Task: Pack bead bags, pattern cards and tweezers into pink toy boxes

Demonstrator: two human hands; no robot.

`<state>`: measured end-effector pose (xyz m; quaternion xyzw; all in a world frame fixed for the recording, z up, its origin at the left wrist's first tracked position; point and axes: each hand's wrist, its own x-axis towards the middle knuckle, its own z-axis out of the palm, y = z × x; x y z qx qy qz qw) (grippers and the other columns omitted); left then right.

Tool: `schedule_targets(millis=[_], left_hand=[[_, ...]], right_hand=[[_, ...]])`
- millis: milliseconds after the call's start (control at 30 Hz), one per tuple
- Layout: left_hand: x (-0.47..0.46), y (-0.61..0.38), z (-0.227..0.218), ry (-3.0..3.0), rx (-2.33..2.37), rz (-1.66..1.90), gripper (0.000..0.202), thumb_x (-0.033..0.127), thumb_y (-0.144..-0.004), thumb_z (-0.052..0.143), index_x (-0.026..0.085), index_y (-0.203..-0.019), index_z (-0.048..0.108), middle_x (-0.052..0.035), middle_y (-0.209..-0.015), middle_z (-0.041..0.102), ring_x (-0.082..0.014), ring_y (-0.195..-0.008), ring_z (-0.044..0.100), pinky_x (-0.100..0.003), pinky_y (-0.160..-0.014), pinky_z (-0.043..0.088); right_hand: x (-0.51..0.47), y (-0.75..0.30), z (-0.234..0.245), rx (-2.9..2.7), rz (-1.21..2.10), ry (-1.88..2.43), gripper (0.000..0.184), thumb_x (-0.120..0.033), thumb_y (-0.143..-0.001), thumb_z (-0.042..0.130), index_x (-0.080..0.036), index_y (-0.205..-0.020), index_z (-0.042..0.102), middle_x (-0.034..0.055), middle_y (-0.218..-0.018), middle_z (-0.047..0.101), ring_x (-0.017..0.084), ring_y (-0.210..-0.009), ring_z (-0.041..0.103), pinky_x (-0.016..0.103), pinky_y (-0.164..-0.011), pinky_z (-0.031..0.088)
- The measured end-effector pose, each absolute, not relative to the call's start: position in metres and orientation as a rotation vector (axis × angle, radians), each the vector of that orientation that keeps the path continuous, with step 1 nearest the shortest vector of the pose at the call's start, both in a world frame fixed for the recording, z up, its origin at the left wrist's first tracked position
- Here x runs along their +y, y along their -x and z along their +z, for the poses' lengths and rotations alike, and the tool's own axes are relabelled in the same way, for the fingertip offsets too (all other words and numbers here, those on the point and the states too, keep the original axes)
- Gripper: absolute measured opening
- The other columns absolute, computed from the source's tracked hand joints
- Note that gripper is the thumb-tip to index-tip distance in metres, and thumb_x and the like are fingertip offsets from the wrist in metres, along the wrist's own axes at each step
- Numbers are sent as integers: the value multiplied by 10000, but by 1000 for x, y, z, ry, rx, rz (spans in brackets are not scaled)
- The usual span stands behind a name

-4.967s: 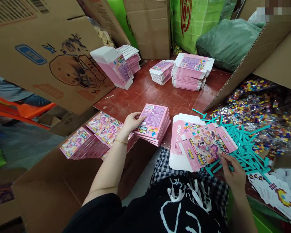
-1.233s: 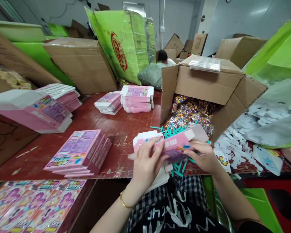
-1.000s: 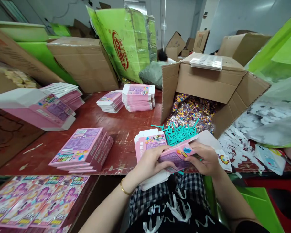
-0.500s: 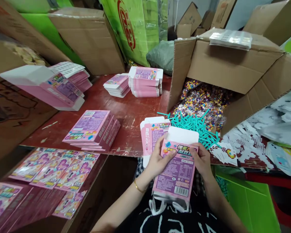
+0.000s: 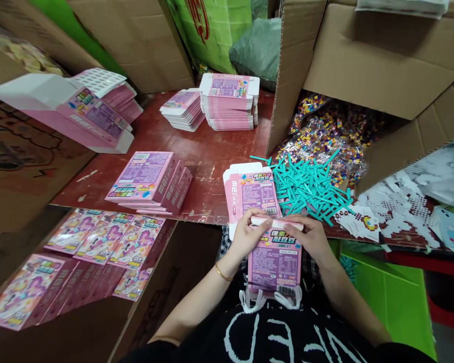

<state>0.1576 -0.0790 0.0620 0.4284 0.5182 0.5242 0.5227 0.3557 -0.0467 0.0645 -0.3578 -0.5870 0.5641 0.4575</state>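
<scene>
Grip: both hands pinch the pink box point(image 5: 275, 259) at its top flap; left hand point(image 5: 247, 233) on the left corner, right hand point(image 5: 309, 237) on the right
Box spot: upright over the lap, just off the table's point(image 5: 212, 151) near edge
Behind it: flat pink carton point(image 5: 249, 189) at that edge; teal sticks point(image 5: 310, 186) beside it
Left side: stack of closed boxes point(image 5: 151, 181) — well apart

Bright, even overhead light; soft shadows; sharp centre, wide-angle stretch at edges (corners bowed).
</scene>
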Motion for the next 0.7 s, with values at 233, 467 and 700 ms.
schedule_targets(millis=[233,467,700], left_hand=[[-82,-167,53,-1084,1161,1347,307,368,-719,846,177,-748,608,-56,-942,678,-221,-964,658,-379,-926,479],[-59,-155,75,-1134,1209,1564,320,319,-615,914,175,-690,639,-56,-963,669,-207,-960,656,-377,-931,495],[-57,-108,87,-1404,1512,1881,553,506,-651,868,240,-1055,600,-116,-1358,560,-308,-1284,543,-520,-1113,377]], right_hand=[[-43,-362,56,-1317,1595,917,265,-504,-856,819,-250,-929,805,65,-993,732,277,-938,683,377,-851,553],[-54,-382,69,-1564,1449,728,823,-543,-751,917,-395,-1445,501,55,-1563,321,315,-1318,472,436,-1040,472],[-59,-415,102,-1726,1419,667,213,-352,-1016,668,-233,-1181,733,71,-1013,687,224,-879,665,281,-774,539]])
